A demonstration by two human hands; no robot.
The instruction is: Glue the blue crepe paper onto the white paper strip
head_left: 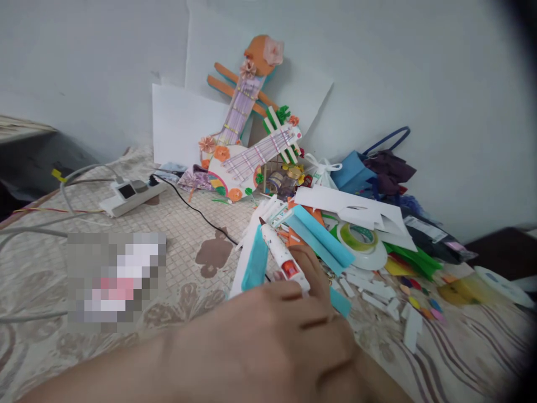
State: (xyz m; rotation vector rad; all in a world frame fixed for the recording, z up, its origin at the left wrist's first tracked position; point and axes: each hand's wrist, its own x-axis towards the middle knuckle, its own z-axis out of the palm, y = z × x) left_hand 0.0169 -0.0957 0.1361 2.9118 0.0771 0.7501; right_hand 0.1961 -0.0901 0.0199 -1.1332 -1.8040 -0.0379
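Power strip, white and plastic (128,196), far left on the beige patterned bedspread (50,268), with a black cord (197,212) trailing rightward toward the work. Behind, leaning on the wall, two decorated paper guitars (247,157), seemingly finished. At centre, left hand (272,336), grip closed round a white glue gun (280,253), nozzle aimed up-left, touching a folded teal paper strip (255,263). Right hand out of sight. Farther right, a clear tape roll (361,242), then scattered white paper offcuts (377,291) lying loose: probably mid-gluing, plenty left to fix.
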